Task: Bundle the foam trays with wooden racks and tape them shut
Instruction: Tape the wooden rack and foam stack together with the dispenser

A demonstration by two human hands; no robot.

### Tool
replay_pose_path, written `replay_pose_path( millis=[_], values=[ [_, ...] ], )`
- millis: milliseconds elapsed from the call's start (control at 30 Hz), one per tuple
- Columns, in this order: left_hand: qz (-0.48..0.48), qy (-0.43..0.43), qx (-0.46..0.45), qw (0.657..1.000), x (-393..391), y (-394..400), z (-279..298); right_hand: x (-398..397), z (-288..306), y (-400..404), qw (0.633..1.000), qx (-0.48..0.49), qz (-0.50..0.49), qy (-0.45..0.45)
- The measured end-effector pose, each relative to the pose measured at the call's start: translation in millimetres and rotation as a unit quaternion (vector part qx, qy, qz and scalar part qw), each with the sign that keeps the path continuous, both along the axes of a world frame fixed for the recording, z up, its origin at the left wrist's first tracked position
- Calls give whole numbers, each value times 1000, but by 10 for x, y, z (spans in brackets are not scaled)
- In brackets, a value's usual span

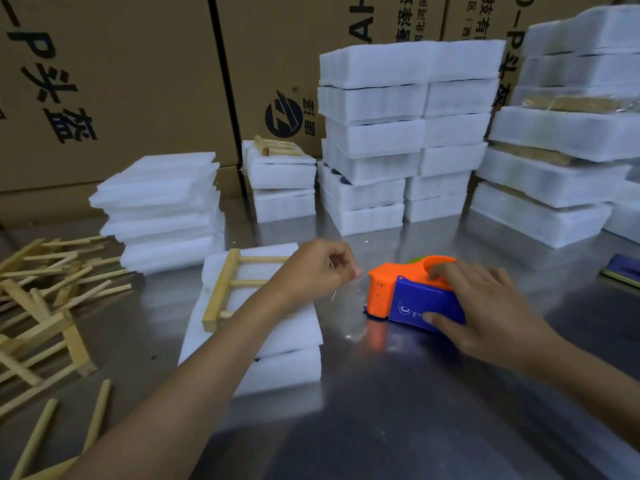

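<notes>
**One bundle awaiting tape**

Centre frame: I see the foam tray (277, 341) topped by a wooden rack (228, 285), untaped. My left hand (311, 271) pinches clear tape; my right hand (485, 306) grasps the tape dispenser (412, 299). Finished bundles (401, 133) stand upper right; loose racks (38, 289) remain left.

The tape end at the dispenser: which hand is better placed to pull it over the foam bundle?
Probably the left hand: it pinches at the dispenser's orange mouth, beside the foam bundle with the wooden rack. The right hand holds the dispenser down.

White foam tray (277, 341) lies flat left of the gripped tape dispenser (412, 299); wooden rack (225, 289) rests on top.
</notes>
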State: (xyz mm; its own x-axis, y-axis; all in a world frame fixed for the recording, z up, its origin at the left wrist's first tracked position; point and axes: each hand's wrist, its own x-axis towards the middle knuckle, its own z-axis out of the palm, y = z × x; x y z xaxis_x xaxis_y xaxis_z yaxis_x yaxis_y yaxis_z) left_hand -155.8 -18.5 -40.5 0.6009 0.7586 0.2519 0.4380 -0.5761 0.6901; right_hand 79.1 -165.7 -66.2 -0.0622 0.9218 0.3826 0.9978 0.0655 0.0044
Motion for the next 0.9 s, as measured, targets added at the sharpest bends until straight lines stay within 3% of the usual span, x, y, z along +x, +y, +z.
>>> replay_pose_path(
  millis=[133,300,400,467,633,733,900],
  values=[
    [-1,47,12,999,8,-22,5,-136,203,232,999,21,-32,-6],
    [-2,68,9,998,9,-44,10,-268,305,650,995,-94,33,8],
    [-1,68,20,998,1,-46,-4,-273,197,713,989,-140,18,40],
    [4,67,29,997,-3,-39,-3,-275,166,728,992,-120,9,46],
    [37,64,34,997,5,-14,-5,-151,120,451,993,62,-104,-20],
    [57,45,21,997,20,-9,3,-129,-65,259,993,81,-78,-25],
    [76,62,1,995,31,2,-6,-101,77,363,992,41,-101,60]
  ],
)
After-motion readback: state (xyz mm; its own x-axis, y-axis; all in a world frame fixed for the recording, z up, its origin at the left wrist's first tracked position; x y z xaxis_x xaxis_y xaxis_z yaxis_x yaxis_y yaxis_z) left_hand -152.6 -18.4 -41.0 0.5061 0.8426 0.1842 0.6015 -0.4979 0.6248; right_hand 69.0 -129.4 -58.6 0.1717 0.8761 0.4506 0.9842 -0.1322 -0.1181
